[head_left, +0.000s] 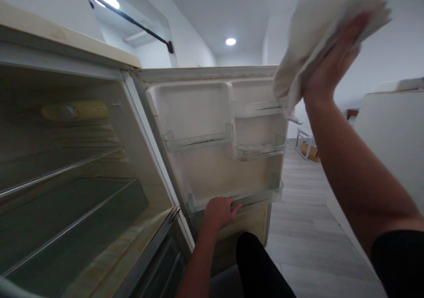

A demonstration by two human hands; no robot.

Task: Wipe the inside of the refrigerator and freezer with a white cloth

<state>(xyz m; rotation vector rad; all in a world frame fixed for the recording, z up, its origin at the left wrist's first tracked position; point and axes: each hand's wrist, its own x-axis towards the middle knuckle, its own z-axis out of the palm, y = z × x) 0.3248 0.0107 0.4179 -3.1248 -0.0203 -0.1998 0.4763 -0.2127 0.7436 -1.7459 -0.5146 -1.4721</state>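
Right hand (326,75) clutches cloth (306,28); left hand (220,211) touches lower bin (260,198), grip unclear. Likely wiping; next, cloth should meet fridge door (205,170).

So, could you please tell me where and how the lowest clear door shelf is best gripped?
Probably by the front rim of the lowest clear shelf, from the inner side of the door: that thin rim stands out from the door. The left hand is at it.
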